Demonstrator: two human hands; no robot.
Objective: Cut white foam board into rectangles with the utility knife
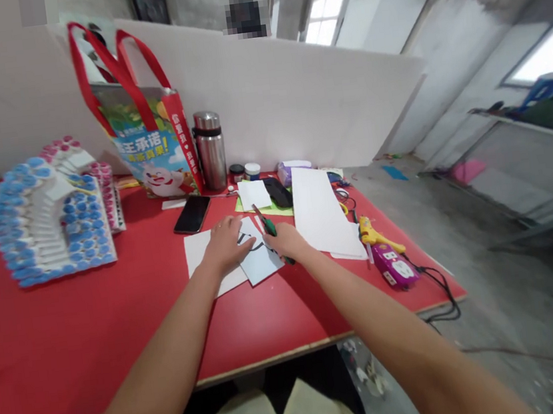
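Left fingers [232,226] flat on paper [263,265], right fingers [280,235] gripping green tool [269,227] (table edge [275,360] far)

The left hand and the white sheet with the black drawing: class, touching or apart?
Touching. The head view shows the left hand lying flat on the white sheet, fingers over its black drawing; the right hand grips a green-handled tool beside it.

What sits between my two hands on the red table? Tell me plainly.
In the head view, a pale sheet with black marks lies between the left hand and the right hand, which grips a green-handled tool.
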